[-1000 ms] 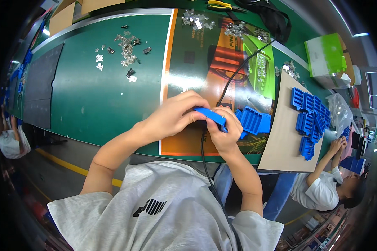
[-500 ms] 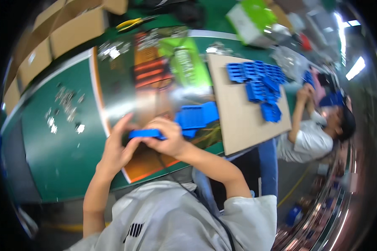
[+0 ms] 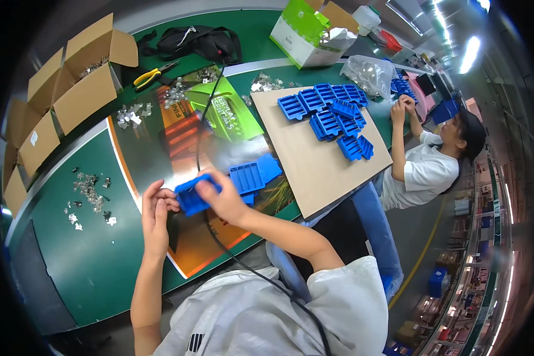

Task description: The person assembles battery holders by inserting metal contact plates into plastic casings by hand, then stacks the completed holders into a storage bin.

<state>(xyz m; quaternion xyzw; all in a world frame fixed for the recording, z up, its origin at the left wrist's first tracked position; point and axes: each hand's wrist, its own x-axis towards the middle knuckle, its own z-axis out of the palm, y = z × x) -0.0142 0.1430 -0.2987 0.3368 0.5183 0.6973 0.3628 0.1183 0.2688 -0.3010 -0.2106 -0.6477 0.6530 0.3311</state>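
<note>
The right hand (image 3: 222,199) grips a blue plastic tray (image 3: 193,196) from above, fingers curled over its far edge. The left hand (image 3: 156,216) meets the tray's near end, fingers half open against it. Just beyond the right hand lie more blue trays (image 3: 252,176); bare green table (image 3: 89,261) spreads left of the left hand, with small metal clips (image 3: 89,190) scattered well apart.

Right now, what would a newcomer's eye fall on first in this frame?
First, the blue tray at the centre, gripped by the right hand with the left hand touching its near end. Next, the heap of matching blue trays on the brown board to the right, where a co-worker sits. Open cardboard boxes line the table's far left edge.
</note>
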